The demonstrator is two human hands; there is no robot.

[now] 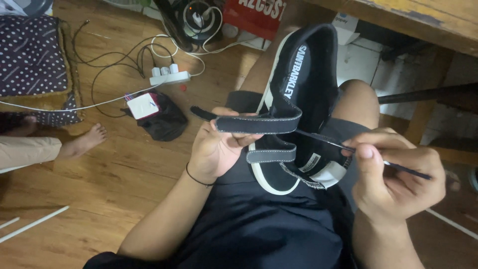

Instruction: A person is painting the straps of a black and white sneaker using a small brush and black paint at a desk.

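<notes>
A black strap-fastened shoe [303, 84] with a white sole rests on my lap, its opening facing me. My left hand [216, 149] grips the shoe's side and pinches the upper strap [259, 123], which is pulled out flat to the left. My right hand [393, 174] holds a thin dark stick-like tool [338, 145] whose tip points under that strap, toward the shoe's inside. A lower strap [271, 155] lies fastened across the shoe. A black band circles my left wrist.
On the wooden floor lie a white power strip [169, 77] with cables, a black pouch [162, 119] with a white charger, and a dotted cushion [30, 55]. Another person's bare foot [84, 142] is at left. A wooden table [413, 20] stands at upper right.
</notes>
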